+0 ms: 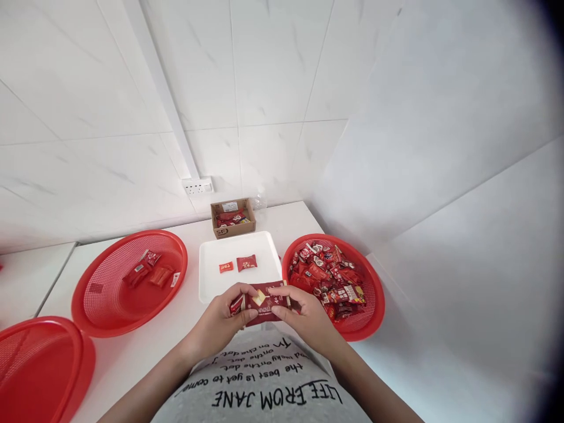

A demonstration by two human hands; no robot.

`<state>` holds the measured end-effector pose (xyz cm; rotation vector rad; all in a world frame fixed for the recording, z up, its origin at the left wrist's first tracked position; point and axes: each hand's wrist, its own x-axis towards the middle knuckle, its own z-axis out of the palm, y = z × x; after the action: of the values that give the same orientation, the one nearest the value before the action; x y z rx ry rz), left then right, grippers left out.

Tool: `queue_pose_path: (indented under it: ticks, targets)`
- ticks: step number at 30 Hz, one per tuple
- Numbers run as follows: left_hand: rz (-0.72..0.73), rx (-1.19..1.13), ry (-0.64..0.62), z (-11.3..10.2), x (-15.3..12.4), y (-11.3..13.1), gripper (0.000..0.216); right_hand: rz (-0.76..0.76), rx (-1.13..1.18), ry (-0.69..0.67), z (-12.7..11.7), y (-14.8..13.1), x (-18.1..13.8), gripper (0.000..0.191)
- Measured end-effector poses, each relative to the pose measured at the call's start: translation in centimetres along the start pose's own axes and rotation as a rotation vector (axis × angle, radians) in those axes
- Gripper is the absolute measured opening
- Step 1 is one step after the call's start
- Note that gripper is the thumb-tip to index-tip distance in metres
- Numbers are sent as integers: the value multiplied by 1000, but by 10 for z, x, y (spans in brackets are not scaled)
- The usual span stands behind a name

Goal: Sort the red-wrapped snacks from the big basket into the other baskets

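Note:
Between my two hands, close to my body, is a dark red snack packet [267,305] with a pale yellow picture on it. My left hand [227,317] grips its left end, thumb on the front; another bit of red wrapper shows at these fingers. My right hand [302,314] pinches the right end with thumb and fingers. Just beyond, a white tray [215,288] carries a small bright red packet [226,267] and a larger dark red packet [246,262], lying apart. Right of my hands stands a red basket [376,294] heaped with many red packets [337,276].
A cardboard box [238,230] of red packets stands behind the tray, beside a clear plastic item [259,201]. At left, a red basket [101,276] holds several packets, with another red basket [57,376] nearer me. A wall with a socket [198,186] bounds the white table [176,329].

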<state>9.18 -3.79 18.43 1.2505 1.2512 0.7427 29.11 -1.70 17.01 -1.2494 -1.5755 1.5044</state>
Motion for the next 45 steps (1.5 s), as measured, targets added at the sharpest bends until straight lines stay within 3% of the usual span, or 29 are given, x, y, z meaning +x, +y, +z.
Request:
queue_pose_path:
  ticks: [4,6,10,14,17,20,22,27,31,34,37,40,43,45]
  targets:
    - [-10,-32,45,-9,1,-22,19,94,346,-56,18,23,13,56]
    - [-40,-14,44,-12,2,-35,25,194,399,-59,28,39,20,65]
    - [-156,8,154,-21,2,-58,48,317,362,4,41,70,31,66]
    - [-328,-126,301,-40,-2,-76,50,334,354,122,46,92,46,69]
    - [-354,-370,333,-54,-5,-88,52,306,333,193,51,103,59,78]
    - [-397,-527,290,-57,-6,-98,52,236,110,283,58,109,64,78]
    - [-418,-509,203,-54,-7,-104,57,173,-16,237,64,107,60,64]
    - [-363,-215,-154,-38,-7,-118,84,101,-168,-110,83,89,39,33]
    - [-340,-92,-270,-31,-1,-126,93,72,-306,-226,93,84,33,13]
    - [-289,-9,-283,-29,5,-125,72,117,-326,-180,93,89,37,10]
    - [-213,129,-187,-27,8,-122,41,146,-322,-95,90,93,41,16]
    - [-194,170,-110,-25,8,-121,41,163,-311,-135,86,92,44,23]
    - [-171,170,-104,-24,7,-121,42,188,-334,-270,84,88,44,32]
    - [-161,166,-112,-23,8,-120,42,185,-337,-277,84,86,43,34]
